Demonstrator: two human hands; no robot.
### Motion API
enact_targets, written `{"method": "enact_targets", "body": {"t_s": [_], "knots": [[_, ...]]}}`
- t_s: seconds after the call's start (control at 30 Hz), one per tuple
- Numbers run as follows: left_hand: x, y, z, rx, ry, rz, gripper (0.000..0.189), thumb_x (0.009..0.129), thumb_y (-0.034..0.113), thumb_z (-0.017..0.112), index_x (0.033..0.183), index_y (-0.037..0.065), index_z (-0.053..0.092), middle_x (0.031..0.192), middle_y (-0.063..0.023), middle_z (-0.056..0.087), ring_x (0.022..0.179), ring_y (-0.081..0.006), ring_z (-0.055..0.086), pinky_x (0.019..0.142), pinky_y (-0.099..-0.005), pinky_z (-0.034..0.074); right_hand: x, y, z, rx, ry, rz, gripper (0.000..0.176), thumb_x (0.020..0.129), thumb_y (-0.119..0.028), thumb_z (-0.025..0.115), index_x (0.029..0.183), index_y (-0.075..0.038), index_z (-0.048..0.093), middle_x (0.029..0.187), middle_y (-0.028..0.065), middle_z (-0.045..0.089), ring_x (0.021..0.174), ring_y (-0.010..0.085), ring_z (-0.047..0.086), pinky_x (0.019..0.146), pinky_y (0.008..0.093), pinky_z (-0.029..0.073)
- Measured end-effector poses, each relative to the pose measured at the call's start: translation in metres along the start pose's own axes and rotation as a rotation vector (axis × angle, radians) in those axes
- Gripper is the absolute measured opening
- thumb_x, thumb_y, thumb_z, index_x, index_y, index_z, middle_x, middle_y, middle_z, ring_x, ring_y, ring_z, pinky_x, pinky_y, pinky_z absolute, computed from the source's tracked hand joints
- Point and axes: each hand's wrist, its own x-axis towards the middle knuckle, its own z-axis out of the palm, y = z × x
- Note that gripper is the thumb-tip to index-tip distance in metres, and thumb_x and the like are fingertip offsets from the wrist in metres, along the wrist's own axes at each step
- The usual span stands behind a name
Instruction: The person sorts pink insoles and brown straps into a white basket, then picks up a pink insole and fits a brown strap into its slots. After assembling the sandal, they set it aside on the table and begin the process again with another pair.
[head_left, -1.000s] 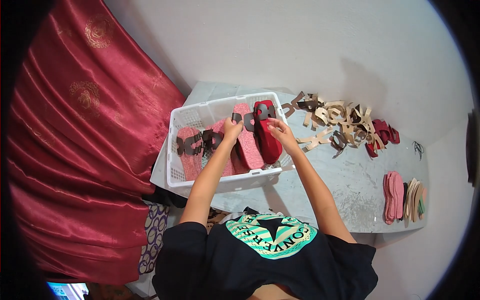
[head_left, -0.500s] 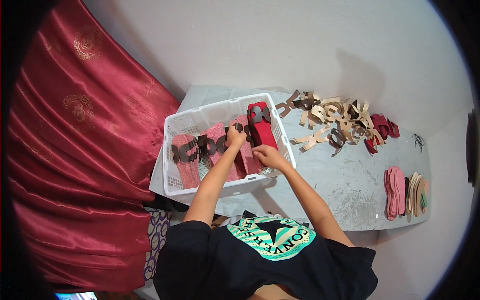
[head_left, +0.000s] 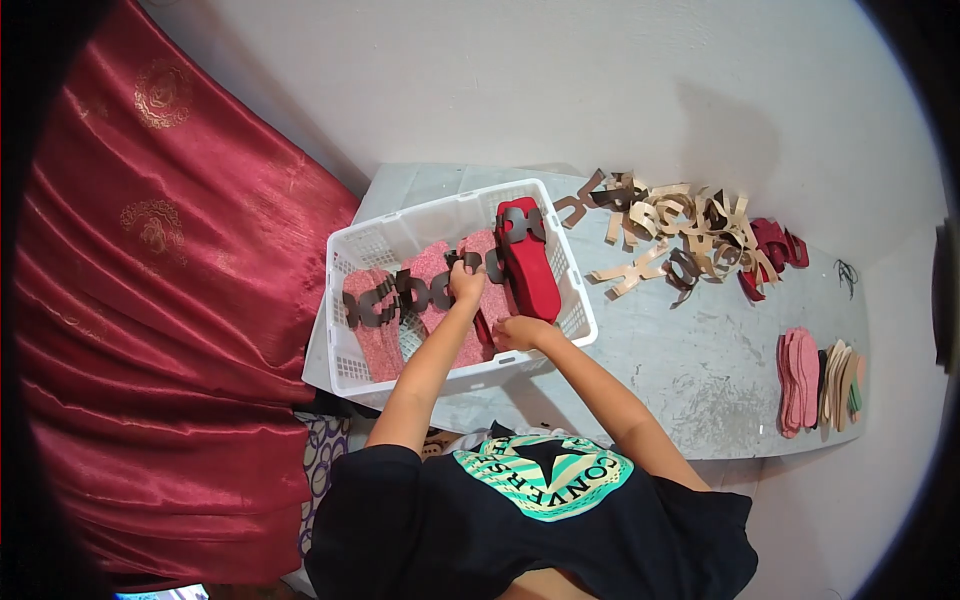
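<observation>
A white plastic basket [head_left: 455, 196] holds stacks of sandals with dark brown cutout straps. My left hand [head_left: 466, 281] is closed around a speckled pink sandal [head_left: 492, 300] in the right-middle stack, at its strap. My right hand [head_left: 522, 334] has its fingers curled at that stack's heel end, near the basket's front wall; the fingertips are partly hidden. Right of my hands lies a red sandal [head_left: 532, 275] with a brown strap. More pink sandals [head_left: 376, 345] stand in rows at the left of the basket.
The basket rests on a grey table [head_left: 660, 400]. A heap of beige and brown straps [head_left: 690, 225] lies at the back, with dark red straps [head_left: 770, 245] beside it. Pink soles [head_left: 797, 380] and beige soles [head_left: 838, 385] are at the right. A red curtain [head_left: 180, 350] hangs at left.
My right hand has shifted slightly left and down, off the red sandal's edge to the pink sandal's heel. More of the red sandal shows. My left hand has moved slightly left.
</observation>
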Motion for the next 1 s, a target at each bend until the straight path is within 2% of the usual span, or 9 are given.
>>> {"method": "enact_targets", "body": {"t_s": [0.1,0.2,0.27,0.33,0.4,0.57,0.77,0.93,1.0], "knots": [[-0.012,0.001,0.008,-0.164,0.127,-0.042,0.022,0.067,0.008,0.07,0.082,0.001,0.056,0.072,-0.0029,0.054,0.066,-0.0129,0.051,0.062,-0.0285,0.042,0.0,-0.002,0.003,-0.023,0.0,0.025,0.042,0.086,-0.035,0.045,0.1,0.004,0.055,0.102,0.0253,0.055,0.092,0.0385,0.056,0.081,0.0441,0.042],[-0.007,-0.02,0.023,-0.419,0.108,-0.166,0.022,0.068,0.008,0.07,0.085,0.0,0.057,0.069,-0.0017,0.054,0.061,-0.0128,0.049,0.06,-0.0288,0.042,-0.001,0.0,0.0,-0.027,-0.053,0.09,0.045,0.085,-0.037,0.046,0.097,0.006,0.055,0.094,0.027,0.057,0.087,0.0398,0.057,0.078,0.045,0.044],[-0.002,-0.035,0.029,-0.382,0.14,-0.118,0.017,0.071,0.006,0.069,0.083,0.001,0.058,0.068,0.0005,0.054,0.059,-0.0106,0.048,0.056,-0.0272,0.041,0.0,-0.001,-0.001,-0.005,-0.08,0.093,0.047,0.085,-0.038,0.046,0.096,0.007,0.056,0.093,0.0272,0.058,0.086,0.0403,0.057,0.078,0.0449,0.044],[-0.015,-0.014,0.021,-0.677,0.073,-0.208,0.011,0.074,0.004,0.067,0.082,0.003,0.059,0.07,0.0016,0.054,0.059,-0.0088,0.049,0.054,-0.0251,0.04,0.0,-0.002,-0.001,0.012,-0.09,0.094,0.048,0.085,-0.038,0.046,0.096,0.007,0.056,0.091,0.0275,0.058,0.086,0.0407,0.057,0.077,0.0447,0.044],[-0.015,-0.013,0.02,-0.675,0.056,-0.224,0.011,0.076,0.004,0.065,0.083,0.003,0.058,0.071,0.0016,0.055,0.061,-0.0087,0.05,0.056,-0.0244,0.04,0.0,-0.003,0.001,-0.054,-0.026,0.069,0.044,0.084,-0.036,0.048,0.089,0.004,0.063,0.082,0.022,0.063,0.08,0.0349,0.061,0.076,0.0413,0.046],[-0.014,-0.025,0.031,-0.721,0.081,-0.298,0.013,0.077,0.005,0.066,0.086,0.003,0.058,0.076,0.001,0.057,0.066,-0.0095,0.051,0.061,-0.024,0.041,0.0,-0.005,-0.002,-0.083,-0.075,0.073,0.044,0.085,-0.037,0.046,0.087,0.004,0.064,0.081,0.0203,0.064,0.079,0.0338,0.062,0.076,0.041,0.046],[-0.028,0.004,0.032,-0.69,0.28,-0.39,0.028,0.075,0.008,0.069,0.098,-0.001,0.056,0.088,-0.0044,0.059,0.074,-0.0139,0.055,0.067,-0.0265,0.045,0.007,0.002,-0.002,-0.009,-0.175,0.098,0.046,0.086,-0.039,0.045,0.087,0.003,0.064,0.08,0.0159,0.065,0.078,0.0291,0.063,0.075,0.0392,0.046],[-0.023,-0.003,0.042,-0.599,0.331,-0.38,0.05,0.075,0.011,0.069,0.115,-0.006,0.044,0.113,-0.013,0.05,0.1,-0.0211,0.051,0.086,-0.0307,0.04,0.009,0.008,0.005,0.013,-0.184,0.078,0.046,0.085,-0.039,0.046,0.09,0.003,0.063,0.081,0.0163,0.065,0.079,0.0298,0.062,0.076,0.0397,0.046],[-0.023,-0.005,0.045,-0.579,0.351,-0.362,0.046,0.076,0.01,0.068,0.114,-0.004,0.045,0.108,-0.0115,0.052,0.093,-0.019,0.052,0.083,-0.0292,0.041,0.009,0.008,0.007,-0.051,-0.137,0.059,0.047,0.084,-0.04,0.047,0.094,0.004,0.062,0.084,0.0177,0.064,0.082,0.0311,0.062,0.077,0.0401,0.045]]}}
